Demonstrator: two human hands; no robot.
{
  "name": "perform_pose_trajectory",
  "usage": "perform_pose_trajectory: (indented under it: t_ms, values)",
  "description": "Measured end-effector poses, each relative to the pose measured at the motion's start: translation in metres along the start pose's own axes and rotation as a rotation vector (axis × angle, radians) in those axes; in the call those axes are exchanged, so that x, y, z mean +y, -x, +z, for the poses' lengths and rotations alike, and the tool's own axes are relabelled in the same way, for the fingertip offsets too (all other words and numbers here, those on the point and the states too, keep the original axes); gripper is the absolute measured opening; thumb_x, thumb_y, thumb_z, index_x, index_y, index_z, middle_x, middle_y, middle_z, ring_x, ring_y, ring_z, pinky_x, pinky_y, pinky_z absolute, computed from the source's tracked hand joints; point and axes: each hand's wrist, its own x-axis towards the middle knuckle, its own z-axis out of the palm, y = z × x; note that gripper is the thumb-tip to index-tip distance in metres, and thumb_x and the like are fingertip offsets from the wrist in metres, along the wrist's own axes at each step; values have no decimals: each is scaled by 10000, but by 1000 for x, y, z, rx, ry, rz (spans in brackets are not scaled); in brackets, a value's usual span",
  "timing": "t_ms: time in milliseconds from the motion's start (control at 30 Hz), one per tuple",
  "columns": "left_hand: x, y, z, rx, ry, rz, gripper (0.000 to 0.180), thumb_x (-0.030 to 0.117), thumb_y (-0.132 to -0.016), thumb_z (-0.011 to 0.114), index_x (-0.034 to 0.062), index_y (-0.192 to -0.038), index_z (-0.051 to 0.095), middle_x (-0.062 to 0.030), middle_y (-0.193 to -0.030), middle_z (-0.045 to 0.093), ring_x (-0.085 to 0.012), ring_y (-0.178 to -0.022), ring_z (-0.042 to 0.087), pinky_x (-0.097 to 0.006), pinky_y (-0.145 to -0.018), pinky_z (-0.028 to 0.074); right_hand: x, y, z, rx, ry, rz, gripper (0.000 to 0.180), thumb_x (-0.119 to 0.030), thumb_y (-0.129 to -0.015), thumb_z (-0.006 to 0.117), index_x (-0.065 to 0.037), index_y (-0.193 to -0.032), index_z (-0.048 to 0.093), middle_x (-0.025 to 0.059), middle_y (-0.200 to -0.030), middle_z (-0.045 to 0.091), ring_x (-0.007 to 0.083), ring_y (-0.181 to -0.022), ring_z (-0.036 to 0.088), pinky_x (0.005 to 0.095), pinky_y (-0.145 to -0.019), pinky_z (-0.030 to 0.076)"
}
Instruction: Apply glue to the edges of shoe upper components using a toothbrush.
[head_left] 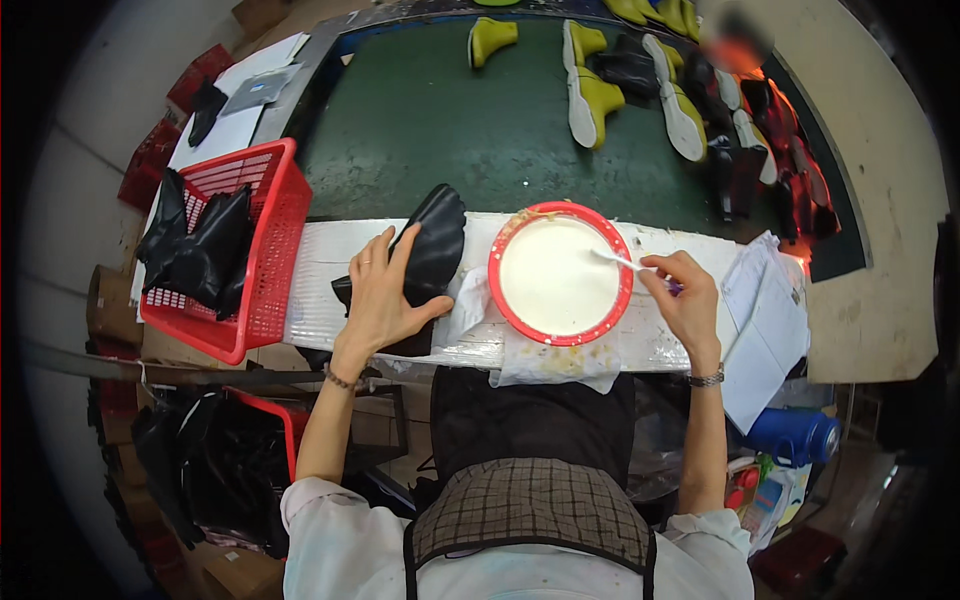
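Observation:
My left hand (380, 295) lies with its fingers spread on a black leather shoe upper (438, 235) on the white-covered bench edge. The thumb points right across the upper, and the palm hides part of it. In my right hand (690, 305) is a small brush (622, 261) with a pale shaft and a purple bit near the fingers. Its tip meets the creamy white liquid (555, 285) in a round tub with a red rim (626, 300). A crumpled white cloth (468, 300) sits between the upper and the tub.
Left of the bench, a red basket (262, 250) holds black uppers (205, 250). Beyond is a green work surface (410, 110) with yellow-green boots (595, 100) and dark shoes at right, near an orange glow. Papers (765, 320) and a blue flask (790, 437) are at right.

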Motion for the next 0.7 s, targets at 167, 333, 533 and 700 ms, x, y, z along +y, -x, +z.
perform_pose_trajectory:
  t_ms: [167,333,533,700]
  values:
    - [-2,-26,25,-132,-124,-89,1216,391,-634,861,172,-1629,197,-361,-1407,408,-528,-1275,436,-592,-1063,327,-17,9,-1,-60,268,-43,127,-214,-821,807,-112,-892,785,11,-805,667,225,-725,672,354,-618,508]
    - [-25,-30,7,34,-61,-186,1067,205,-654,756,153,-1604,274,-296,-1316,508,-455,-1139,553,-504,-960,456,-26,13,-2,-57,333,-120,124,-206,-829,800,-103,-896,784,22,-799,662,227,-704,660,352,-612,504]
    - [-4,-34,-59,282,438,-37,802,7,-729,570,12,-1519,437,-214,-1263,653,-299,-1116,660,-384,-946,530,-15,25,-10,-56,1,156,142,-175,-902,754,-60,-979,784,79,-743,627,203,-625,604,338,-591,459]
    - [67,-23,-81,-360,1665,-556,774,147,-752,491,-60,-1496,452,-192,-1352,628,-244,-1171,647,-324,-1063,480,-1,23,-9,-83,-22,112,126,-102,-911,741,-38,-1012,780,66,-802,645,172,-674,588,298,-603,434]
